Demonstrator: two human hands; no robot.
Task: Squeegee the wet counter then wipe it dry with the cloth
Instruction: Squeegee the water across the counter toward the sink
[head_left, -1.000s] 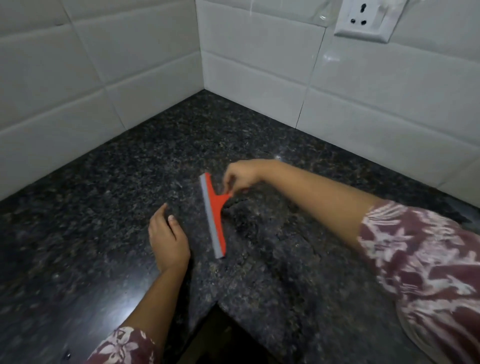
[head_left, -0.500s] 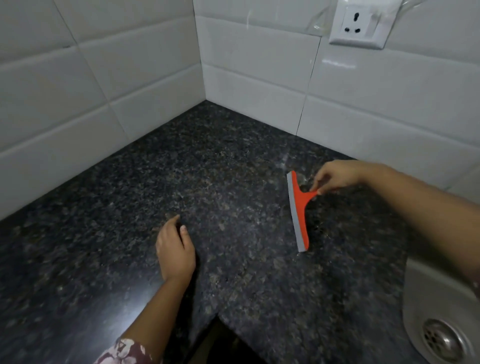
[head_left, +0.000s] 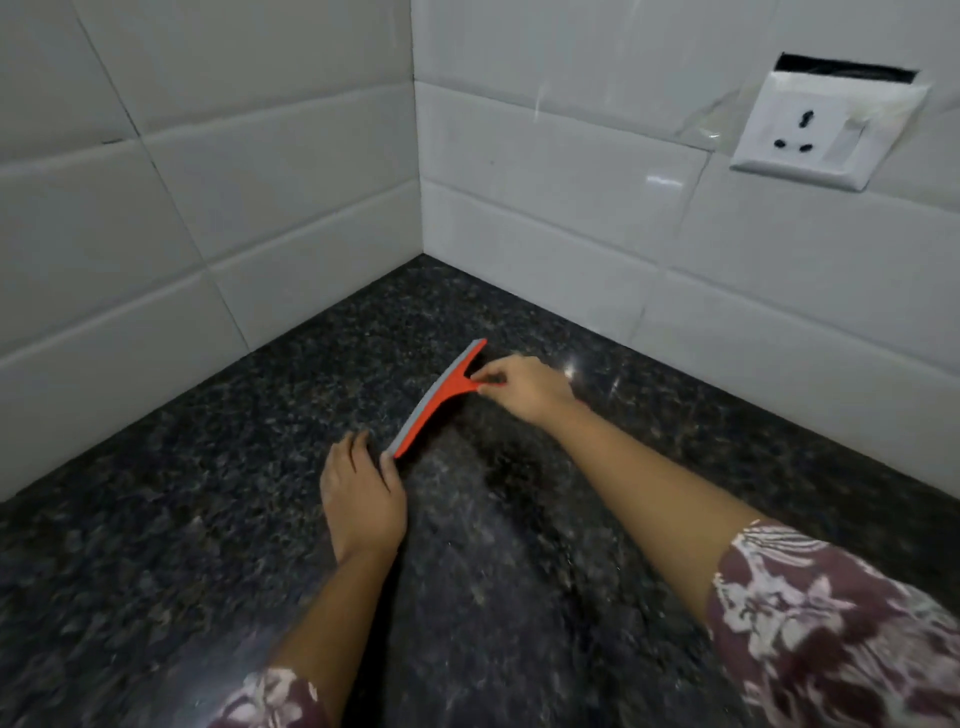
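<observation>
Gripped the squeegee (head_left: 439, 397) by its short red handle, right hand (head_left: 524, 387) pinching it with curled fingers. Lay with blade down on the counter (head_left: 519, 597), slanted from far tip near the corner to near tip just beside the left hand (head_left: 363, 499). Rested that hand flat on the stone, fingers together and pointing away, thumb tip touching or almost touching the blade's near end; could not tell which.

Met two tiled walls (head_left: 260, 197) at a corner behind the squeegee, closing the counter on the left and at the back. Left a narrow strip of dark granite between blade and left wall, a wider stretch toward the back wall on the right under the socket (head_left: 826, 130). Kept plenty of bare stone open toward the viewer, between and around both forearms. Showed a dull smeared band running from the blade back toward the viewer, between the arms. Saw no cloth.

Compared with half a second before: squeegee carried from right of centre, well away from the left hand, over to the left and farther in toward the corner, now angled rather than nearly upright in view. Left hand much where it was, flat as before. View swung, sink gone from the lower right, socket shifted right.
</observation>
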